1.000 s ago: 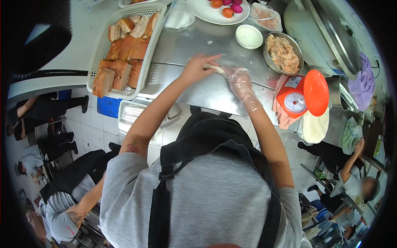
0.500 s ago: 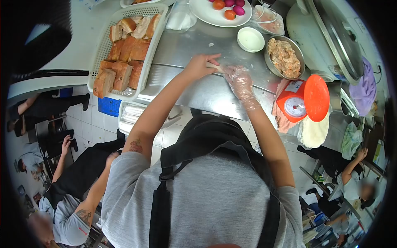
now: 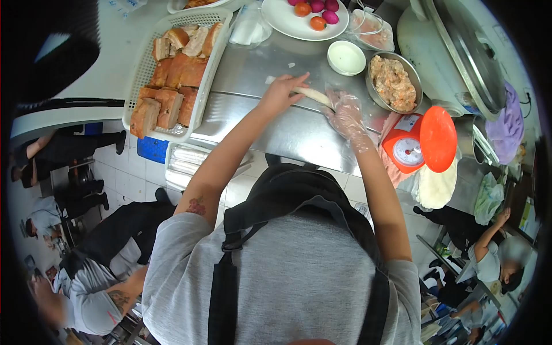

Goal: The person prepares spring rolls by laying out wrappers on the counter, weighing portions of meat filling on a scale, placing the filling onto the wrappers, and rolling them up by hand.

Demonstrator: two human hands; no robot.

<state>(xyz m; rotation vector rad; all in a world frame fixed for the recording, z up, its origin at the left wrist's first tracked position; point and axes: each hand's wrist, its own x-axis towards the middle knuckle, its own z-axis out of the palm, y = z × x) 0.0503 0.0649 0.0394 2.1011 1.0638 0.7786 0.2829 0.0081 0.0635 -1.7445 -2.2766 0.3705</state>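
A pale, long roll that looks like dough (image 3: pixel 314 95) stretches between my two hands, just above the steel table. My bare left hand (image 3: pixel 280 95) has its fingers closed on the roll's left end, with the index finger reaching out along it. Around the right end, my right hand (image 3: pixel 347 117) is closed; it wears a clear plastic glove. A small white scrap (image 3: pixel 270 80) lies beside my left knuckles. To the right of my gloved hand are a steel bowl of chunky minced filling (image 3: pixel 393 82) and a small white bowl (image 3: pixel 346 57).
A white basket (image 3: pixel 202 109) of roast pork slabs (image 3: pixel 172 109) stands at left. At the back are a plate (image 3: pixel 276 23) of small tomatoes and purple balls. On the right sit a red scale (image 3: pixel 406 146), cloths, and a large lidded pot (image 3: pixel 428 57). Several people are around me.
My hands have moved apart, the right one shifting right and down. More of the pale roll shows between them. The co-worker at lower left has moved their arms.
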